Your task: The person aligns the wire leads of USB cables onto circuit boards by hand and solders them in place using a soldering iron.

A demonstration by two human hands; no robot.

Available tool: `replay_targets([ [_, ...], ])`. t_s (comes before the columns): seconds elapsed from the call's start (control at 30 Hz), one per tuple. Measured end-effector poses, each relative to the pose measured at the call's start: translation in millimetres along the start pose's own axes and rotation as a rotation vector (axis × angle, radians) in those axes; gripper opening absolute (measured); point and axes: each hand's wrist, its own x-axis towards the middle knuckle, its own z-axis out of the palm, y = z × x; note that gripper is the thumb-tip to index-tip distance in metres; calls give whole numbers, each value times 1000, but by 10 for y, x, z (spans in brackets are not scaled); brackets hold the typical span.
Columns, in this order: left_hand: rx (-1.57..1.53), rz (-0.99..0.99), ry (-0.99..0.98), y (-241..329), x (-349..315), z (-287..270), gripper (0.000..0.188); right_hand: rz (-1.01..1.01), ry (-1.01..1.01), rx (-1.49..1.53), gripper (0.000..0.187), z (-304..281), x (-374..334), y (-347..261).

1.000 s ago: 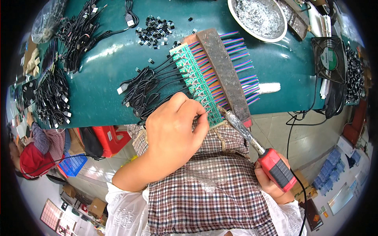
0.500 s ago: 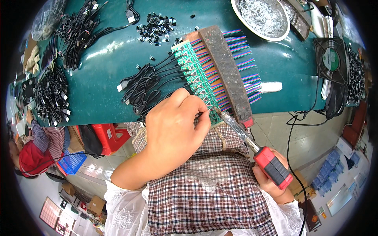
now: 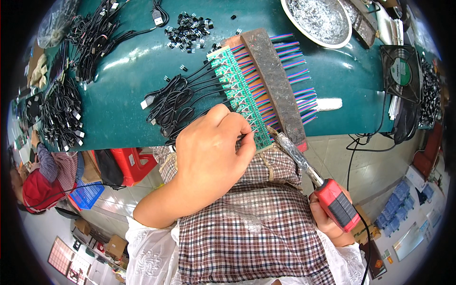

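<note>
My left hand (image 3: 211,142) is over the near end of a strip of green circuit boards (image 3: 237,92), thumb and forefinger pinched on a thin wire end of a black cable. In my right hand (image 3: 327,216) is a soldering iron (image 3: 335,204) with a red and black handle. Its tip is by the strip's right edge, a short way right of my left fingertips. Black cables (image 3: 173,107) run into the strip's left side; my left hand hides some. Thin coloured wires (image 3: 304,92) leave its right side, under a dark heavy bar (image 3: 275,85).
On the green table (image 3: 123,114) lie small black parts (image 3: 190,31) and bundles of black USB cables (image 3: 61,114). A round bowl (image 3: 318,23) of silvery scraps stands at the back right, a fan (image 3: 400,73) at the right. Another person (image 3: 42,185) sits at the far left.
The soldering iron has moved right, its tip drawing away from my left fingertips. The board strip, bar and coloured wires have shifted slightly right. My left hand has hardly moved.
</note>
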Motion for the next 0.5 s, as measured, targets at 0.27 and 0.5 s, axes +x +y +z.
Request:
replay_targets([
  [0.27, -16, 7, -8, 5, 33, -23, 11, 6, 11, -15, 37, -6, -30, -7],
  [0.5, 64, 51, -40, 28, 71, -39, 13, -33, -21, -34, 37, 2, -3, -10],
])
